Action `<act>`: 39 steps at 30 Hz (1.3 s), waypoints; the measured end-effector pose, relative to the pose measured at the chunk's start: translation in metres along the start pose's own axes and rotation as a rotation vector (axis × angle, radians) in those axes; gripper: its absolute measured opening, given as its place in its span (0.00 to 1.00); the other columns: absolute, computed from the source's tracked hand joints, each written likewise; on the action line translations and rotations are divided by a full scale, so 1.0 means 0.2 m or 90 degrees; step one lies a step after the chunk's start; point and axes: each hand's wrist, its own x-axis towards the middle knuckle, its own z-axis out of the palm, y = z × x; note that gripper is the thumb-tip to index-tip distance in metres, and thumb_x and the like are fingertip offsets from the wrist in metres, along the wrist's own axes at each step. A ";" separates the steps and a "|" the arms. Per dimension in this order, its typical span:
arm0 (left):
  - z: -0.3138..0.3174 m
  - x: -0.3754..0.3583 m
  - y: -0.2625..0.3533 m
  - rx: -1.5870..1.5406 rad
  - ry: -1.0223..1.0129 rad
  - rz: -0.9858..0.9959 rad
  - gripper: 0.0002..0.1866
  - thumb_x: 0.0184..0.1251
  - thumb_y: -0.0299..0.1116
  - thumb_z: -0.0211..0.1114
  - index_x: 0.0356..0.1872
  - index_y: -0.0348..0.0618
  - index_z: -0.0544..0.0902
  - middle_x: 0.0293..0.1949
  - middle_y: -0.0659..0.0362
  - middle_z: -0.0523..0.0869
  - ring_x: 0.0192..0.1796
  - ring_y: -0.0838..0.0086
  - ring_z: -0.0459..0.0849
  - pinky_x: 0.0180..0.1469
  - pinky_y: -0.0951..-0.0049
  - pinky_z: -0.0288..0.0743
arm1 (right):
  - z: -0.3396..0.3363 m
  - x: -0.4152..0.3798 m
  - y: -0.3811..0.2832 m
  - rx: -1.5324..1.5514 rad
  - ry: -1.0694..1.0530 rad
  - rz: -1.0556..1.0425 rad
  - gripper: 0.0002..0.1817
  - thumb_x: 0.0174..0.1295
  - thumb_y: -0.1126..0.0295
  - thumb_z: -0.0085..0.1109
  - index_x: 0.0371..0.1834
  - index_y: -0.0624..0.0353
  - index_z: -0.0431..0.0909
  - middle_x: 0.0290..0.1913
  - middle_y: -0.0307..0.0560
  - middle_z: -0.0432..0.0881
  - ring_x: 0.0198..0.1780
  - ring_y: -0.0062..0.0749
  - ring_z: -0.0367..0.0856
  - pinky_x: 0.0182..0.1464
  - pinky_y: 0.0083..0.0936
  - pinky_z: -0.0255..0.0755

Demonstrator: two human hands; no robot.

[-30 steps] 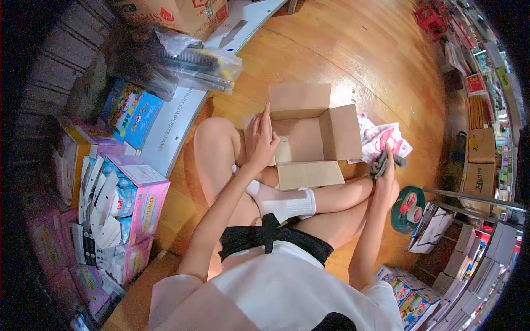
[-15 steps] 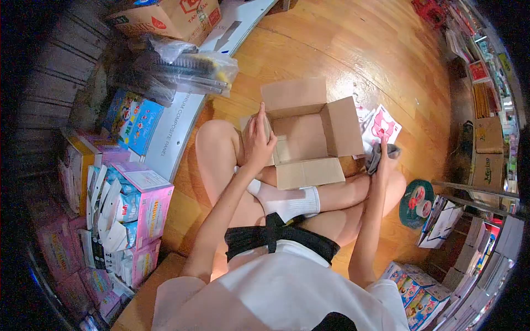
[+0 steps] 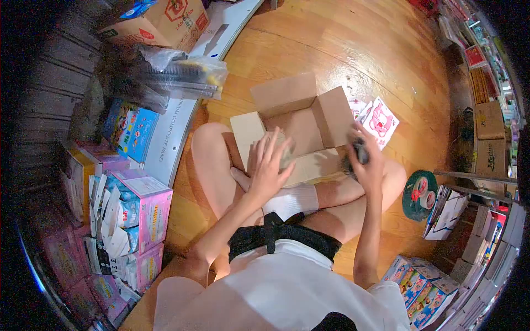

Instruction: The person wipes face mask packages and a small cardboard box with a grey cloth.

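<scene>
An open cardboard box with its flaps spread stands on the wooden floor before my crossed legs. Over its near left corner is my left hand, fingers spread, with nothing seen in it. My right hand, partly blurred, is closed around a dark grey cloth beside the box's near right flap. Just beyond that hand lie cards with a pink drawing, right of the box. A white sock shows below the near flap.
Pink boxes and packets are stacked at the left. A plastic-wrapped bundle and a printed carton lie at the upper left. At the right are a green tape roll and shelves with cartons.
My left hand has moved from the box's left flap to its near left corner. My right hand has shifted left toward the box with the cloth. The box looks slightly turned.
</scene>
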 end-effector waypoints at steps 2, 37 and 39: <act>-0.05 -0.02 0.06 0.059 -0.077 -0.024 0.34 0.56 0.50 0.69 0.61 0.43 0.75 0.73 0.46 0.56 0.74 0.49 0.52 0.72 0.40 0.40 | 0.05 0.04 -0.02 -0.088 -0.091 -0.020 0.26 0.58 0.69 0.65 0.60 0.59 0.71 0.63 0.59 0.73 0.56 0.50 0.79 0.55 0.34 0.74; 0.37 0.81 -0.89 -1.313 -0.140 -0.306 0.32 0.68 0.51 0.58 0.69 0.52 0.64 0.69 0.54 0.67 0.70 0.57 0.64 0.70 0.45 0.57 | 0.10 -0.22 0.45 0.518 0.064 0.516 0.26 0.65 0.59 0.59 0.60 0.67 0.72 0.51 0.44 0.78 0.51 0.24 0.76 0.53 0.21 0.70; 0.28 0.76 -0.81 -1.276 -0.132 -0.192 0.32 0.68 0.53 0.58 0.69 0.52 0.64 0.68 0.53 0.67 0.70 0.56 0.63 0.70 0.45 0.57 | 0.10 -0.22 0.42 0.532 0.026 0.491 0.27 0.64 0.59 0.60 0.60 0.67 0.72 0.51 0.43 0.78 0.50 0.24 0.76 0.52 0.20 0.71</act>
